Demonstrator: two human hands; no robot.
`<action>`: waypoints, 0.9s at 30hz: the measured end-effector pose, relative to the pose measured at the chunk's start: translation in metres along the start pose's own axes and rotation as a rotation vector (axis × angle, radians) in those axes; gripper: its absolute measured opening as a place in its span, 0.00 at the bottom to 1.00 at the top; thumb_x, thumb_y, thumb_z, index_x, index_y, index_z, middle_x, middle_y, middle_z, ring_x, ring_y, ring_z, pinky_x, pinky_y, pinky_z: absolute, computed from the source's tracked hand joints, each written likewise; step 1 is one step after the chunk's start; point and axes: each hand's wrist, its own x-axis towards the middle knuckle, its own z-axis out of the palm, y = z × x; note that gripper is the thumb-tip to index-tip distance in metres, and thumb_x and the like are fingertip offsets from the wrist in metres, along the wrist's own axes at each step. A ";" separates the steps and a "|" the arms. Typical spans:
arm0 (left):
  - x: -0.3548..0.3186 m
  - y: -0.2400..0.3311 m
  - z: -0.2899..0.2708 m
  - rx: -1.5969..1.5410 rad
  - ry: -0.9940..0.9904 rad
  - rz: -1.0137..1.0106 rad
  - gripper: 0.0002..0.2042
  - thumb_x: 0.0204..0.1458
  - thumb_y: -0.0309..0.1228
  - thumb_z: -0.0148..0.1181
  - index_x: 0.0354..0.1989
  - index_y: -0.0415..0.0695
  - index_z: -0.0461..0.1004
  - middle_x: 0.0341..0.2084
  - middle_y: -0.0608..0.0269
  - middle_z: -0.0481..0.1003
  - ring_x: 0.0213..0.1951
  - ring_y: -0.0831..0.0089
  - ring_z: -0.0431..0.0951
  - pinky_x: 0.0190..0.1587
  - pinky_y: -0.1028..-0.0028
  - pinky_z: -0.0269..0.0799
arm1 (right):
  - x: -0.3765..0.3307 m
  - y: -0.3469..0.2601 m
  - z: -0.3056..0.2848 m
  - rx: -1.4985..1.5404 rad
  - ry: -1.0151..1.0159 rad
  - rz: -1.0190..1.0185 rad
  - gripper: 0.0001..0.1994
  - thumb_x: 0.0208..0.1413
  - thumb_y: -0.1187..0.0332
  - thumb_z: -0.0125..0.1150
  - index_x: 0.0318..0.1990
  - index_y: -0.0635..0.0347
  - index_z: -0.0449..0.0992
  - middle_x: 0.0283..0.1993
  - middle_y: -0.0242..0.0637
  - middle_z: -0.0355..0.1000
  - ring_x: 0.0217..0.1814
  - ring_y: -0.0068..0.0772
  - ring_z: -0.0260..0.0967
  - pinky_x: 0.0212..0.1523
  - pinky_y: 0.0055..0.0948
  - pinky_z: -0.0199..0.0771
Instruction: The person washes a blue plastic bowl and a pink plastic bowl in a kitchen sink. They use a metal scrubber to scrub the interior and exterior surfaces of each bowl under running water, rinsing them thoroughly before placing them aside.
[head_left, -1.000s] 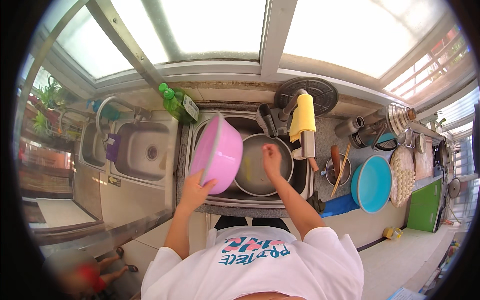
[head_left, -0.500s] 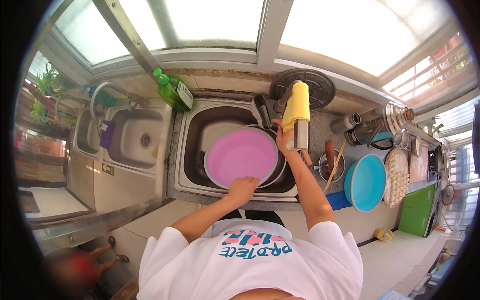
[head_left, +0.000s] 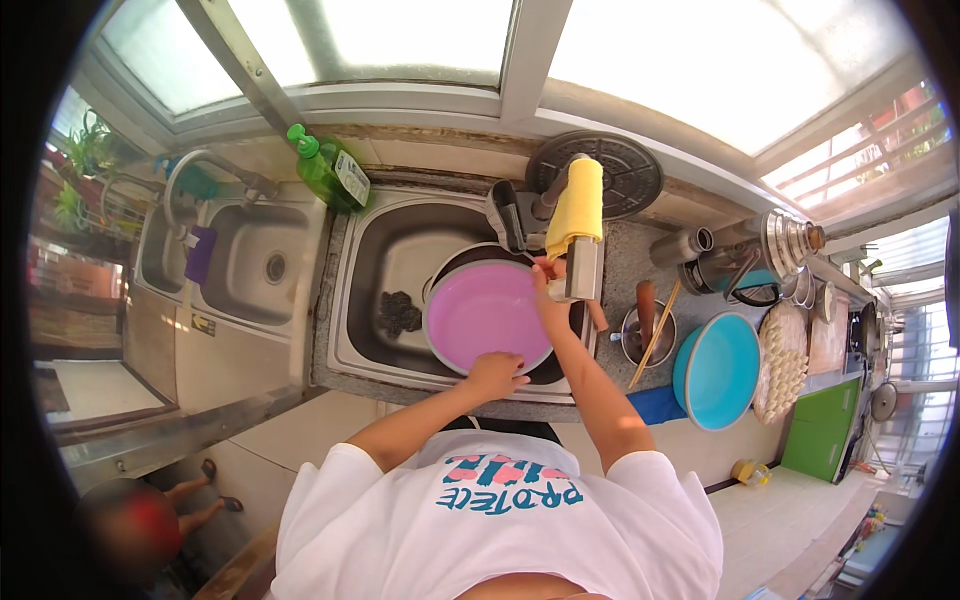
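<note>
A pink basin [head_left: 478,315] with a grey rim sits in the steel sink [head_left: 350,345], over a darker round vessel [head_left: 482,250] that shows only at its far edge. My left hand [head_left: 496,376] is closed on the basin's near rim, fingers over the edge. At the right rim, beside the tap [head_left: 583,270], my right hand [head_left: 548,298] curls its fingers against the basin; part of its grip is hidden. A yellow cloth [head_left: 577,205] hangs over the tap. A dark scrubber [head_left: 400,313] lies on the sink floor, left of the basin.
A green pump bottle [head_left: 330,172] stands behind the sink's left corner. Rightward are a small pot [head_left: 633,345] with chopsticks [head_left: 655,335], a blue basin [head_left: 718,372] and a tray of dumplings [head_left: 785,365]. A round black rack [head_left: 625,175] leans by the window. Another person [head_left: 135,525] is at lower left.
The pink basin has shifted right in the sink, uncovering the scrubber and more of the vessel below. My right hand has drawn back from the tap to the basin rim.
</note>
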 end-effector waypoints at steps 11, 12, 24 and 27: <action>0.125 -0.028 -0.024 -2.448 0.332 -0.496 0.21 0.61 0.51 0.39 0.50 0.49 0.69 0.44 0.59 0.75 0.43 0.62 0.75 0.48 0.60 0.70 | -0.006 0.027 0.041 1.299 -0.056 0.804 0.13 0.64 0.62 0.47 0.45 0.64 0.68 0.48 0.43 0.69 0.55 0.40 0.67 0.59 0.36 0.68; 0.126 -0.029 -0.014 -2.506 0.323 -0.489 0.20 0.61 0.49 0.41 0.50 0.48 0.68 0.44 0.60 0.75 0.44 0.63 0.75 0.49 0.61 0.69 | -0.007 0.038 0.048 1.053 -0.047 0.673 0.14 0.64 0.58 0.46 0.41 0.62 0.68 0.41 0.42 0.69 0.46 0.39 0.67 0.48 0.36 0.70; 0.123 -0.067 0.060 -2.204 0.294 -0.646 0.16 0.63 0.42 0.42 0.50 0.45 0.68 0.43 0.59 0.75 0.44 0.66 0.76 0.48 0.62 0.74 | -0.057 0.089 0.015 1.188 0.274 0.915 0.08 0.62 0.73 0.47 0.45 0.65 0.68 0.53 0.43 0.68 0.55 0.38 0.67 0.56 0.33 0.70; 0.123 -0.081 0.061 -2.165 0.132 -0.812 0.15 0.63 0.41 0.44 0.50 0.46 0.69 0.36 0.60 0.75 0.40 0.65 0.77 0.42 0.62 0.75 | -0.066 0.057 0.014 0.850 0.138 0.988 0.17 0.59 0.82 0.45 0.54 0.62 0.70 0.54 0.42 0.68 0.55 0.35 0.67 0.56 0.27 0.69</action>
